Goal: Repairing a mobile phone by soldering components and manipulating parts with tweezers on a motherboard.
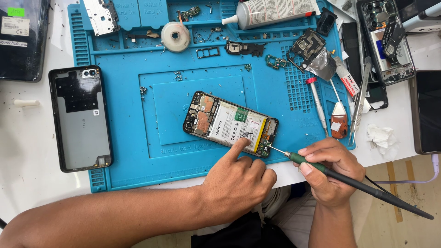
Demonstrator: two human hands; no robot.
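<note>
Two hands are at an opened phone [229,124] lying mid-mat [128,165]: left hand [236,181] pins it with the forefinger, other fingers curled; right hand [330,172] grips a soldering iron [358,183], tip at the phone's lower board. Battery could be scorched if the tip slips. Mat's top trays hold small parts and a tape roll [175,36].

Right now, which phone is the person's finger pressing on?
The opened phone at the blue mat's centre, battery exposed, under the left hand; the others lie at the edges.
</note>
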